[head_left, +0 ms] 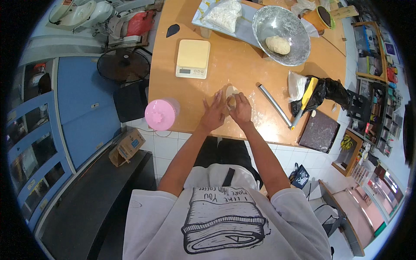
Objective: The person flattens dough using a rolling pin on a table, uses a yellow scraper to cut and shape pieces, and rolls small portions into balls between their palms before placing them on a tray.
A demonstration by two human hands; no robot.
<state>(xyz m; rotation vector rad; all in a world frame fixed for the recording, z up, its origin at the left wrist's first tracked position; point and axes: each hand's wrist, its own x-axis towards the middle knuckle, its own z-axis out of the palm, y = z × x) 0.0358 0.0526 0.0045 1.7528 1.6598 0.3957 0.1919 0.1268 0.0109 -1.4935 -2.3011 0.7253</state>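
Note:
My left hand [213,113] rests on the wooden table just left of a small piece of dough [231,91], its fingers spread. My right hand [240,110] is curved over the dough with its fingers gripping it; its underside is hidden. Flour dust lies around both hands. A metal rolling pin [274,105] lies diagonally to the right. A cream kitchen scale [193,59] stands beyond my hands, and a metal bowl [281,28] with a larger dough ball [278,45] is at the back right.
A pink lidded container [161,114] is at the table's [164,86] left. Floury bag on a tray [223,15] at the back. Yellow-handled tool [308,93], black bag [336,93] and dark pan [319,130] at the right. A fan [122,65] stands beside the left edge.

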